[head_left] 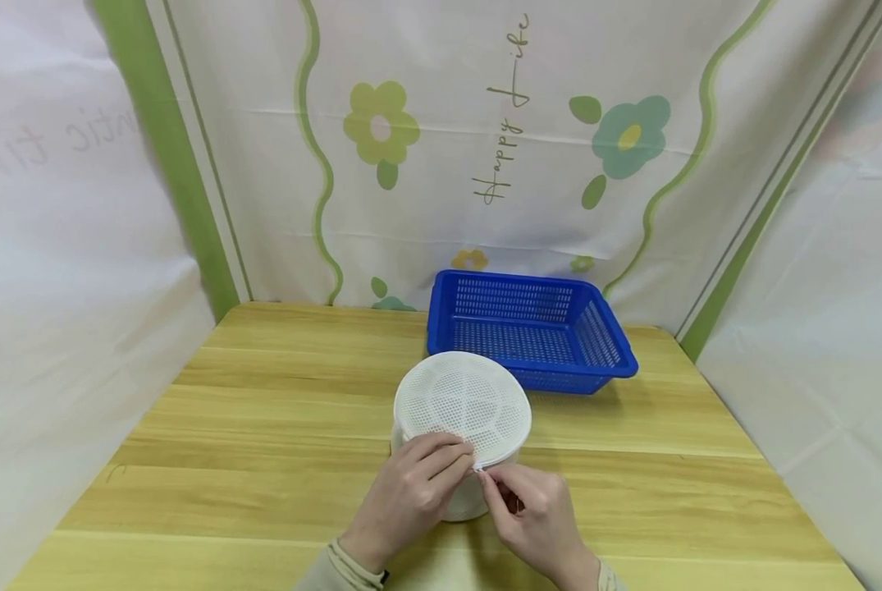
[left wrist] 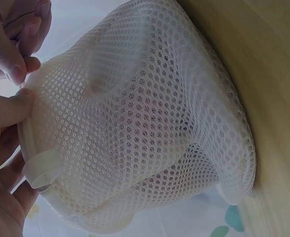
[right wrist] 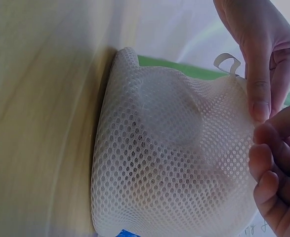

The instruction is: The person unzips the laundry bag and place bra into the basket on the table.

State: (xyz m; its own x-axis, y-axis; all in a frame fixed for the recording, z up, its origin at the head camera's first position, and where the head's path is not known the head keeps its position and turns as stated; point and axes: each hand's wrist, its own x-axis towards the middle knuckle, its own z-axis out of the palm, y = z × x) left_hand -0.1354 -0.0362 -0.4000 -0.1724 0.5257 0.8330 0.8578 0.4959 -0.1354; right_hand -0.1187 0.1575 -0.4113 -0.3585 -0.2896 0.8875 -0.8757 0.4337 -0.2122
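Note:
A white mesh laundry bag point(head_left: 461, 398), drum-shaped with a round top, stands upright on the table. My left hand point(head_left: 411, 495) holds the near edge of the top, its fingers lying over the rim and the thumb below it. Close beside it, my right hand point(head_left: 538, 515) pinches the small zipper pull at the rim between thumb and forefinger. The fingertips of both hands meet there. A fabric loop point(left wrist: 42, 168) sticks out from the bag's edge by the left hand in the left wrist view. Through the mesh shows a pale rounded shape point(right wrist: 169, 111).
Behind the bag, toward the right, sits a blue plastic basket point(head_left: 532, 365) with slotted walls. The wood-grain table point(head_left: 263, 460) ends at a printed cloth point(head_left: 441, 164) at the back, with more cloth hanging on both sides.

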